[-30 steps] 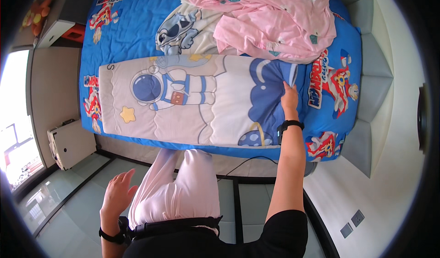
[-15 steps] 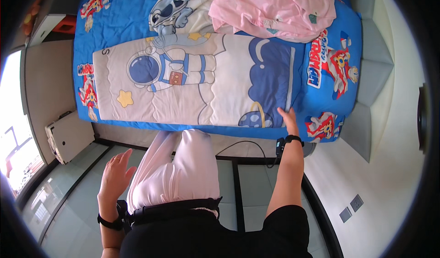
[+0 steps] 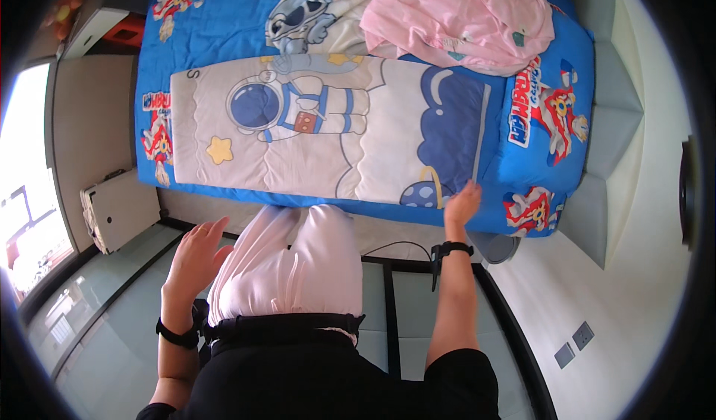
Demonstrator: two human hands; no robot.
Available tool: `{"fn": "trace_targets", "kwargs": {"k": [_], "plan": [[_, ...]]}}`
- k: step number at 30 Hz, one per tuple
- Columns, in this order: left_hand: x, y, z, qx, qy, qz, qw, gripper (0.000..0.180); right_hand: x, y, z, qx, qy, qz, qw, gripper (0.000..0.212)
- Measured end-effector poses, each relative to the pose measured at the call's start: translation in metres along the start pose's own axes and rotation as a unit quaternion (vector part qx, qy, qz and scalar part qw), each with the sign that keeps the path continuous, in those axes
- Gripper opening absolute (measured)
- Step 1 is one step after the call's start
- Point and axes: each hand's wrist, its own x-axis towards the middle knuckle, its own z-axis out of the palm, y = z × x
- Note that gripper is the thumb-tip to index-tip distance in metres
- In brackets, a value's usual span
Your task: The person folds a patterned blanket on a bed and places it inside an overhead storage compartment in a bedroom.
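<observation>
A folded white quilt [image 3: 350, 140] printed with an astronaut lies across a bed covered by a blue cartoon sheet [image 3: 537, 159]. My right hand [image 3: 462, 205] rests flat at the quilt's near right corner, by the bed's front edge, fingers spread and holding nothing. My left hand [image 3: 195, 254] hangs open in the air beside my pale pink trousers [image 3: 287, 267], away from the bed. Both wrists carry black bands. A crumpled pink blanket [image 3: 466, 13] is heaped at the far right of the bed.
A grey padded headboard [image 3: 608, 144] runs along the bed's right side. A small white cabinet [image 3: 119, 207] stands on the floor at the left, by a bright window. A black cable [image 3: 399, 247] lies on the floor near the bed.
My right hand has slid down the quilt's right edge toward the bed's front edge. The view has shifted so the bed sits higher in the picture. My left hand has stayed open.
</observation>
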Motion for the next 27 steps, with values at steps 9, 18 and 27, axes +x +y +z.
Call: {"fn": "trace_targets", "kwargs": {"k": [9, 18, 27], "plan": [[-0.009, -0.027, 0.000, -0.021, 0.016, 0.000, 1.000, 0.041, -0.087, -0.089, 0.040, 0.043, -0.300, -0.107, 0.947, 0.034], [-0.003, -0.111, 0.028, -0.051, 0.083, 0.034, 0.995, 0.038, -0.088, -0.094, 0.013, 0.094, -0.237, -0.116, 0.960, 0.024], [0.001, -0.258, 0.071, -0.085, -0.040, -0.059, 0.994, 0.038, -0.171, -0.159, -0.033, 0.079, -0.276, -0.148, 0.947, 0.020]]}}
